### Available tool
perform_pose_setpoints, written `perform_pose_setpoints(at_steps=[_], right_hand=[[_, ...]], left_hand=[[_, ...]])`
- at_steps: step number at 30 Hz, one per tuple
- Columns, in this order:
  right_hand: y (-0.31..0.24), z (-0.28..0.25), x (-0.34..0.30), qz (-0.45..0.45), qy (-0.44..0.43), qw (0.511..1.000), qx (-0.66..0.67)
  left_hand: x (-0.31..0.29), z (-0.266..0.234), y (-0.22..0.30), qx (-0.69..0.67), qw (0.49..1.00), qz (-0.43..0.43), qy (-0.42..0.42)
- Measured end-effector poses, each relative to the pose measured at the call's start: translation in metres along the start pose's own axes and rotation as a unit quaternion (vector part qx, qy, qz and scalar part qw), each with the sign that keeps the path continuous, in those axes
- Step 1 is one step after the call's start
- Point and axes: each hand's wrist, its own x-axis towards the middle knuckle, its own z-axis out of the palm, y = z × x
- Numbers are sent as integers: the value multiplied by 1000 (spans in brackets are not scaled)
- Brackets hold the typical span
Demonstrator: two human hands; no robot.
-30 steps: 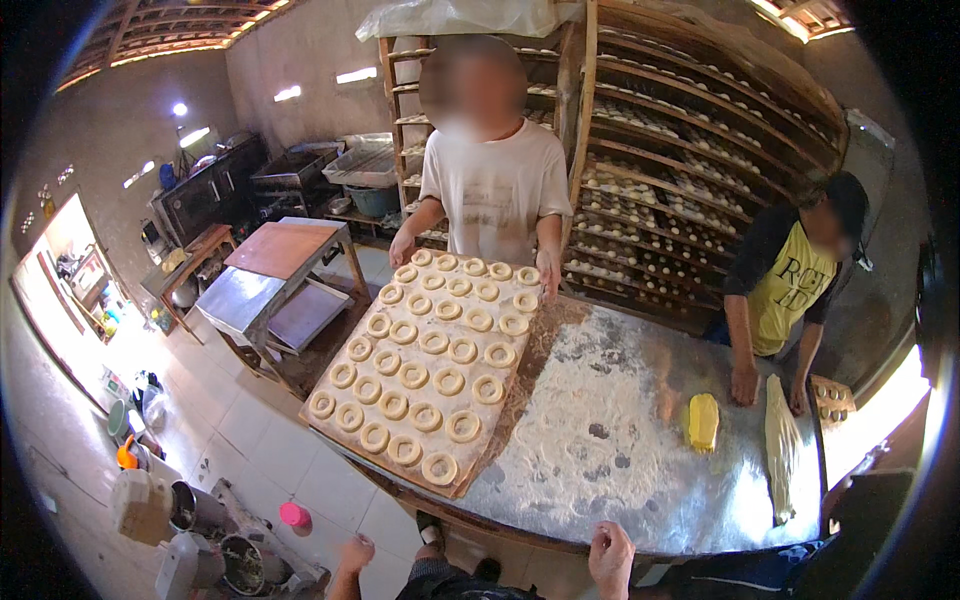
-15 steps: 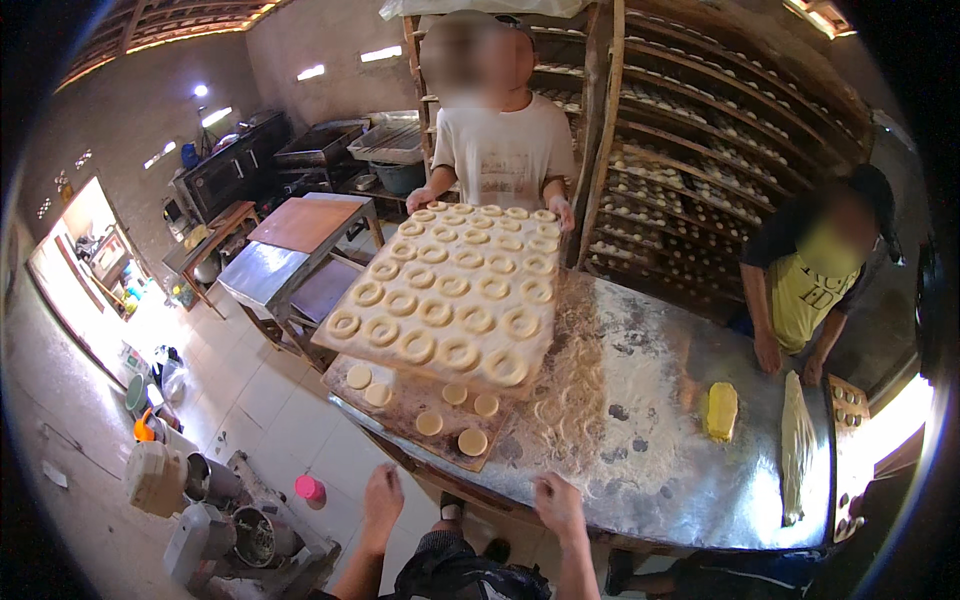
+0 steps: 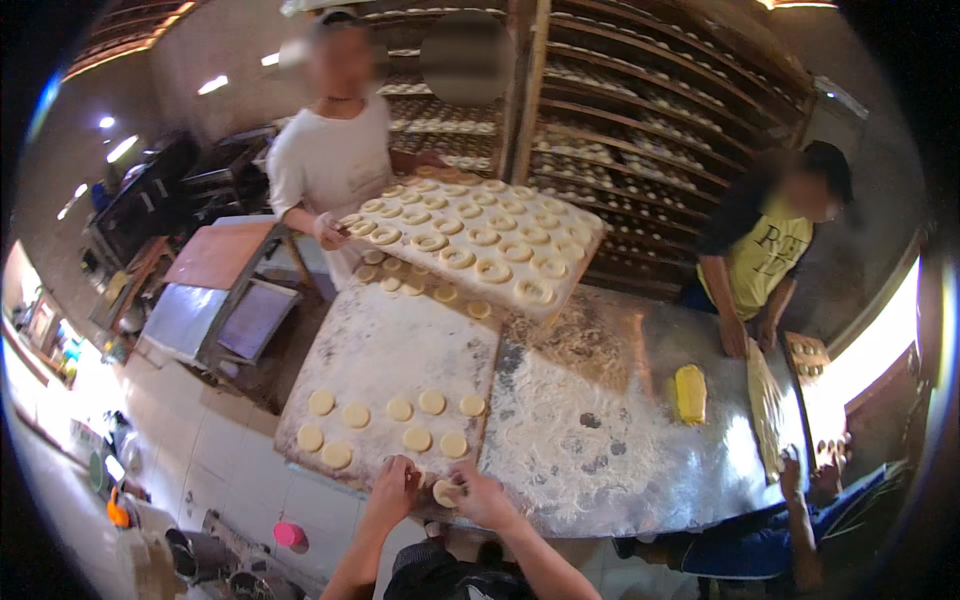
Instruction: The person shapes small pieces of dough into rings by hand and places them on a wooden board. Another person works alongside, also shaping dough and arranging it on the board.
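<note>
At the near edge of a floured wooden board [image 3: 400, 350], my right hand [image 3: 484, 497] pinches a flat round of pale dough [image 3: 446, 494]. Close beside it, my left hand [image 3: 394, 487] has its fingers curled together, and what they hold, if anything, is hidden. A bit of pale dough shows between the two hands. Several dough rounds [image 3: 356, 415] lie in loose rows just beyond my fingers, with more at the board's far end. Above that end, a person in a white shirt holds a tilted tray [image 3: 572, 285] covered with dough rings [image 3: 483, 237].
Flour covers the metal table [image 3: 650, 490] to the right, where a yellow block [image 3: 690, 394] and a long strip of dough [image 3: 767, 410] lie. A person in a yellow shirt [image 3: 765, 260] leans over it. Another person's arm [image 3: 797, 515] reaches in at lower right. Loaded racks [image 3: 640, 140] stand behind.
The person in white has swung the tray of rings back toward the racks, uncovering the board. My hands have come forward from before the table edge onto the board's near dough rounds.
</note>
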Motion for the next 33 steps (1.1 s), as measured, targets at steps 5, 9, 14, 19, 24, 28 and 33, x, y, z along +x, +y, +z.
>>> perform_pose_setpoints(at_steps=[5, 9, 14, 19, 24, 28, 33], right_hand=[[49, -115, 7, 127, 236, 958, -104], [86, -151, 14, 115, 290, 866, -391], [80, -152, 12, 187, 233, 912, -281], [34, -139, -3, 140, 267, 952, 49], [-16, -134, 5, 51, 279, 958, 47], [-24, -125, 46, -51, 386, 893, -224], [-3, -131, 43, -23, 187, 970, 156]], left_hand=[[78, 49, 49, -201, 956, 162, -141], [127, 116, 76, -26, 949, 300, -90], [126, 128, 89, -44, 964, 248, -87], [131, 90, 108, -310, 900, 32, -305], [136, 47, 123, -397, 860, -1, -320], [130, 44, 130, -211, 949, 131, -194], [110, 68, 145, -103, 968, 186, 135]])
